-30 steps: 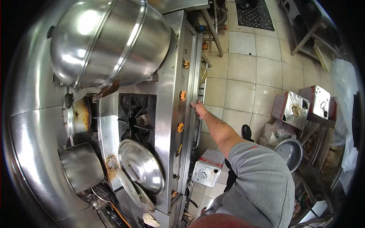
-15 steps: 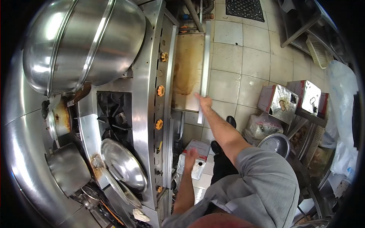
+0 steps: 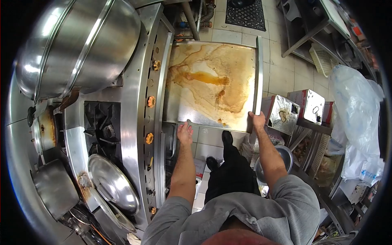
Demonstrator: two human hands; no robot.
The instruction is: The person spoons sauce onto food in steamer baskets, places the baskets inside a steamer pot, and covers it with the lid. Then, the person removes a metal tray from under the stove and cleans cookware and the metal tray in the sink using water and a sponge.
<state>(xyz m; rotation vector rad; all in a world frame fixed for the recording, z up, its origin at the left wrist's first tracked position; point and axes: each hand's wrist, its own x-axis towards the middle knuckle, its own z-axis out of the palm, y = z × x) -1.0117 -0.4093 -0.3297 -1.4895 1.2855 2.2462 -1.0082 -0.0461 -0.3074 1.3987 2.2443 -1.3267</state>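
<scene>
A wide, shallow metal drip tray (image 3: pixel 212 81), with brown and orange grease stains over its surface, sticks far out from beneath the stove front. My right hand (image 3: pixel 257 120) grips the near corner of its raised front rim, fingers wrapped around the edge. At the tray's near side edge, close to the stove, is my left hand (image 3: pixel 185 133). Its thumb rests at the edge and its fingers curl below, partly hidden.
The stove front (image 3: pixel 147 110) with orange knobs runs along the left. A large steel pot (image 3: pixel 81 49), a round lid (image 3: pixel 112 183) and a square pot (image 3: pixel 55 188) sit there. Metal tins (image 3: pixel 283 114), a steel bowl (image 3: pixel 277 161) and plastic bags (image 3: pixel 355 114) stand on the right.
The drip tray has slid much farther out from the stove, to the right, with my right hand on its rim. My left hand has moved up to the tray's near edge.
</scene>
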